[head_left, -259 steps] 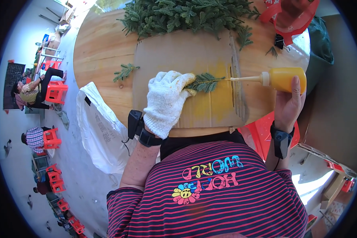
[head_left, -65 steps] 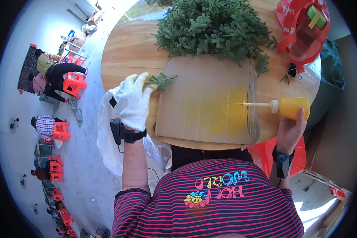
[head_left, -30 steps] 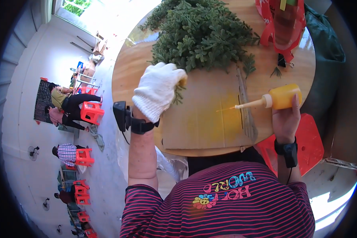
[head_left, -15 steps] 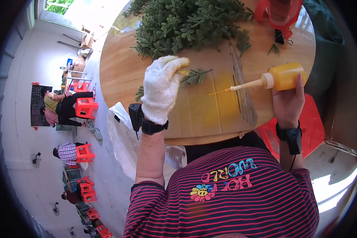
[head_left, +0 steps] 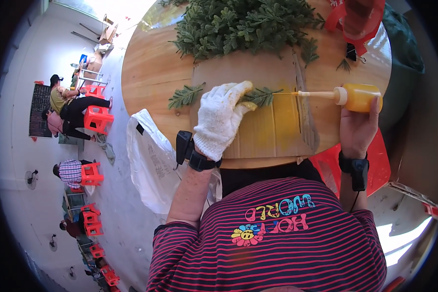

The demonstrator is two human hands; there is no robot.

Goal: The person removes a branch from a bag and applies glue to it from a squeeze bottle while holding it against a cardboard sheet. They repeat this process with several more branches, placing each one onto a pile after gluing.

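Observation:
My left hand (head_left: 222,117), in a white knit glove with yellow stains on the fingertips, is closed on a green fir-like sprig (head_left: 261,97). The sprig points right, above a stained cardboard sheet (head_left: 248,141). Bare, my right hand (head_left: 359,127) grips a squeeze bottle (head_left: 360,98) of yellow liquid, tilted level with its long pale nozzle pointing left. From the nozzle's end a thin yellow line runs to the sprig's tip; I cannot tell whether it is a fine tube or liquid. Another sprig (head_left: 185,96) lies left of the glove.
A heap of green sprigs (head_left: 243,27) covers the far part of the round wooden table (head_left: 153,68). At the far right are a red bag (head_left: 357,22) and a black binder clip (head_left: 351,51). A white sack (head_left: 153,165) hangs by the left edge; a red stool (head_left: 374,160) stands right.
My left hand has moved right with the sprig, bringing its tip to the thin yellow line. The bottle has turned more level. The sprig left of the glove shows more fully.

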